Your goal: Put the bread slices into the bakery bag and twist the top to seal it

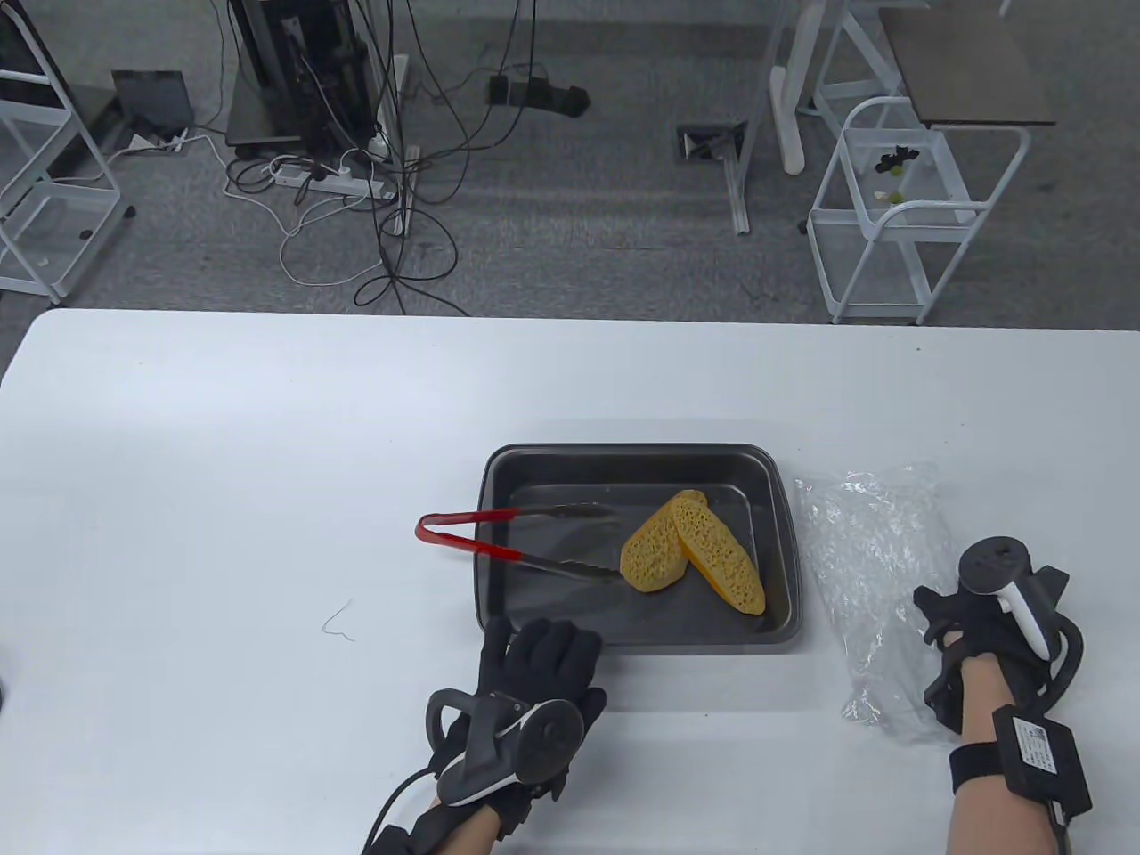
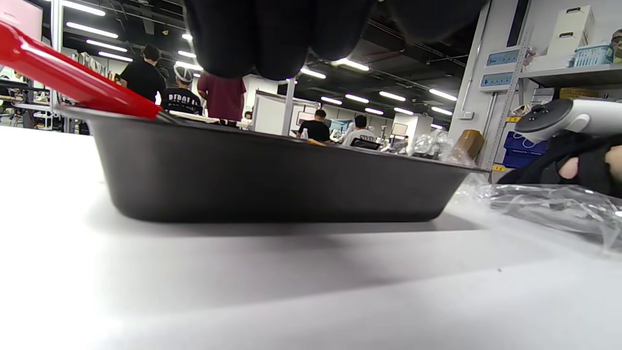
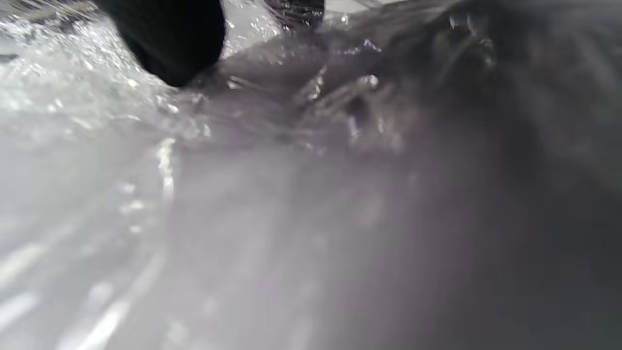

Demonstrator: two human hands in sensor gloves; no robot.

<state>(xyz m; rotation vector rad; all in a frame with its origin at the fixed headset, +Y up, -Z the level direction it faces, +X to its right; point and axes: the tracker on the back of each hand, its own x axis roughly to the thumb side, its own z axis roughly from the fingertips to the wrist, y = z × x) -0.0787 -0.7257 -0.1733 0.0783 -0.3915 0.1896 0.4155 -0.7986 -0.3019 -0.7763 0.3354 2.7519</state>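
Two bread slices (image 1: pixel 693 552) lie in a dark tray (image 1: pixel 775 570) in the middle of the white bench (image 1: pixel 223 463). They lean on each other, and the long one points from the far middle of the tray toward the near right corner. Tongs (image 1: pixel 517 539) with red handles lie across the left side of the tray, with the red bend sticking out over the left rim and the metal tips just beside the bread. The clear bag (image 1: pixel 877 588) lies flat on the bench, just to the right of the tray, and its long side runs from far to near. The left hand (image 1: pixel 534 677) rests on the bench right in front of the tray's near left corner, fingers fairly straight and holding nothing. The tongs are just past it, so this hand looks nearest to pick them up. The right hand (image 1: pixel 971 623) sits on the near right part of the bag. In the right wrist view a dark fingertip (image 3: pixel 170 39) presses on the crinkly plastic, but I cannot tell if the fingers pinch it. The bread is left of the bag, so it has to go right to get in. The bag does not look opened yet.
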